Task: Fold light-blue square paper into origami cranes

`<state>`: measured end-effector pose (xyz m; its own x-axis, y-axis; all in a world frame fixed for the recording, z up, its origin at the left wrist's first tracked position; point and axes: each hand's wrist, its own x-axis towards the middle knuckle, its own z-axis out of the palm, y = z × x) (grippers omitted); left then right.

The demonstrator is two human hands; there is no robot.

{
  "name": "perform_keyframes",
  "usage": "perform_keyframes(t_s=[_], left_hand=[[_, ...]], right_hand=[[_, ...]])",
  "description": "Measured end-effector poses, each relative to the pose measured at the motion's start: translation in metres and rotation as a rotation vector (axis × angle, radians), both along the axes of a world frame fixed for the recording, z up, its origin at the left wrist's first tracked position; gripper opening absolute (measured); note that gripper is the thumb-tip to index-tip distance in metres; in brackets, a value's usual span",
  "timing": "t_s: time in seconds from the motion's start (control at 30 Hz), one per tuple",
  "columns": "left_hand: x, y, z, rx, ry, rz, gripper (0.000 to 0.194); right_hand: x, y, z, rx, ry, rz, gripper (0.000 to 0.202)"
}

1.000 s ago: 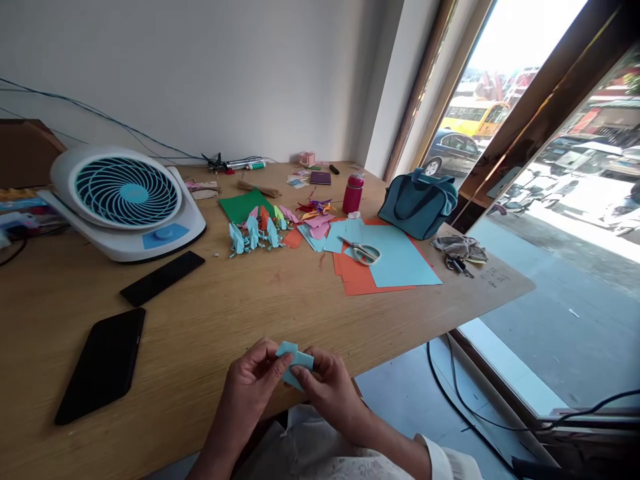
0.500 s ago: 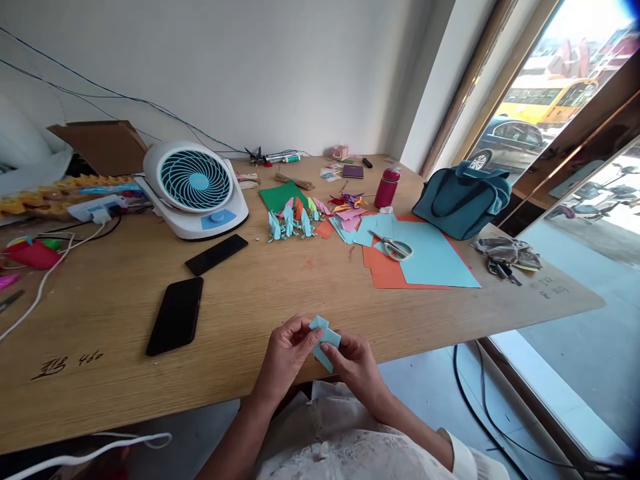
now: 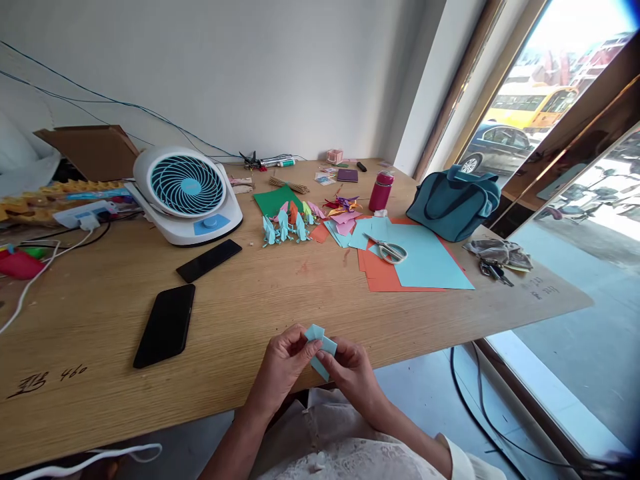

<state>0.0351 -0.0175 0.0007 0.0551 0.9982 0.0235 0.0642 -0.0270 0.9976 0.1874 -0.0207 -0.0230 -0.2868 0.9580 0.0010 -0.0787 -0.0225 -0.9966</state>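
A small folded piece of light blue paper [image 3: 315, 332] is pinched between both hands just over the table's front edge. My left hand [image 3: 286, 357] grips its left side, thumb on top. On the right, my right hand [image 3: 353, 370] presses its thumb on the lower part, fingers curled behind. Creases and several flaps show on the paper; its underside is hidden. Farther back stand several light blue folded paper figures [image 3: 284, 227]. Scissors [image 3: 390, 251] with pale handles lie on a large light blue sheet [image 3: 435, 257], which overlaps orange sheets [image 3: 377, 280].
Two black phones [image 3: 165, 327] lie to the left, below a white fan [image 3: 187, 193]. A pink bottle [image 3: 382, 191] and a teal bag [image 3: 455, 203] stand at the back right. Keys [image 3: 495, 272] lie near the right end of the table [image 3: 240, 320]. A green sheet [image 3: 275, 198] sits behind the figures.
The view has shifted slightly, so the table's things sit a little farther left. Both hands still hold the folded blue paper, with only a slight change in its tilt.
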Motion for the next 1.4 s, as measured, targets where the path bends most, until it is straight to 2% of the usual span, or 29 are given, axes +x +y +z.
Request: perform_keyframes(t_s=[0.27,0.43,0.63,0.83,1.2,1.4], left_hand=[[-0.002,0.002,0.006,-0.031,0.015,-0.003,0.032],[-0.005,0.003,0.004,-0.01,0.018,-0.022,0.03],[-0.005,0.004,0.0,0.034,0.072,-0.012,0.033],[-0.004,0.007,0.005,0.033,0.097,0.017,0.036],[0.003,0.01,0.001,-0.12,-0.115,0.012,0.031],[0.002,0.009,0.006,-0.012,0.053,0.055,0.03]], right_hand=[[-0.001,0.002,0.003,0.005,-0.003,-0.02,0.048],[-0.005,0.003,0.008,0.004,0.0,-0.006,0.049],[-0.003,0.002,0.003,-0.012,-0.007,0.027,0.046],[-0.001,0.006,0.0,0.063,-0.058,0.038,0.046],[-0.002,0.006,0.004,-0.005,-0.041,-0.051,0.049],[0.003,0.008,-0.003,0.016,-0.072,0.022,0.047]])
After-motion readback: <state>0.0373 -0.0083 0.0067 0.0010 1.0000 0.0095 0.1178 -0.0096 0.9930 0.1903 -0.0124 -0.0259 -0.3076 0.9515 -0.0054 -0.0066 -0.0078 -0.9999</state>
